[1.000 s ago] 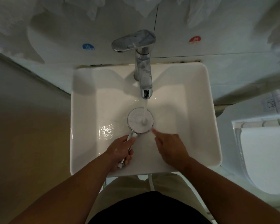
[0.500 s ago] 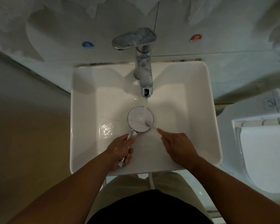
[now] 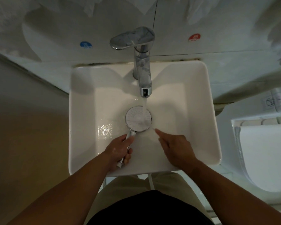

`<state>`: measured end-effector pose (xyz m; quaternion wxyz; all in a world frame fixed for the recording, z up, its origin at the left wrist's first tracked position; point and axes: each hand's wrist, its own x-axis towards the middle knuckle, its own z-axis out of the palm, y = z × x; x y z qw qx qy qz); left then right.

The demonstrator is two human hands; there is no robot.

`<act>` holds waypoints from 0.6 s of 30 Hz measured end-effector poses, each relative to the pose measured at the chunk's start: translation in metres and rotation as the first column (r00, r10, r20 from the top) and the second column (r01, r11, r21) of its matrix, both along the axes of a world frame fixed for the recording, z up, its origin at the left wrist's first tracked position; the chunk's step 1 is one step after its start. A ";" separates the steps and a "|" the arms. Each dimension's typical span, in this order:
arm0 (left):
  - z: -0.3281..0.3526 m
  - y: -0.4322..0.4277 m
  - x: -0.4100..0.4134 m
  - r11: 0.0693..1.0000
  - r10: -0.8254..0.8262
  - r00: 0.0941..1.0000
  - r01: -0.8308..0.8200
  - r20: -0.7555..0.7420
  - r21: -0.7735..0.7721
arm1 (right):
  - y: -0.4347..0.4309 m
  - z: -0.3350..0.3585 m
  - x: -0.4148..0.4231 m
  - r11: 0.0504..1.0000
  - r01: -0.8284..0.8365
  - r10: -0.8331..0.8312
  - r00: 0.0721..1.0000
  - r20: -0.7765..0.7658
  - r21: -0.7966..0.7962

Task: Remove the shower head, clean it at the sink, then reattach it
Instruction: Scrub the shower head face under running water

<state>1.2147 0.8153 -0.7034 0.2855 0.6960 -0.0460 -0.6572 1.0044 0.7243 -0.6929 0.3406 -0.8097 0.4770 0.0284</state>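
Observation:
The round white shower head [image 3: 137, 118] lies face up in the middle of the white square sink [image 3: 81, 111], under the running stream from the chrome faucet [image 3: 142, 75]. My left hand [image 3: 119, 151] is closed around its handle, near the sink's front edge. My right hand [image 3: 175, 146] hovers just right of the shower head with the index finger pointing at its lower right rim; the fingertip is blurred and sits a little apart from the rim. It holds nothing.
A toilet [image 3: 264, 153] stands close on the right. Blue [image 3: 86, 44] and red [image 3: 194, 37] round stickers sit on the tiled wall behind the faucet. A white hose [image 3: 151, 181] hangs below the sink's front edge. A brown wall is on the left.
My right hand drew back to the right from the shower head's rim, then came in again slightly. The left hand and shower head stayed put under the water.

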 end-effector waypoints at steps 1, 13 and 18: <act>0.000 0.000 0.000 1.000 0.004 1.000 -0.004 -0.005 0.000 | 0.006 0.000 0.004 0.997 -0.066 0.068 0.996 -0.052 0.034; 0.001 0.000 -0.001 1.000 0.002 1.000 -0.002 -0.002 -0.002 | -0.002 -0.014 0.001 0.993 -0.117 0.118 0.983 -0.141 0.011; 0.003 -0.001 -0.002 1.000 0.002 1.000 -0.002 0.000 0.006 | -0.002 -0.006 0.003 0.998 -0.059 0.063 0.989 -0.135 0.034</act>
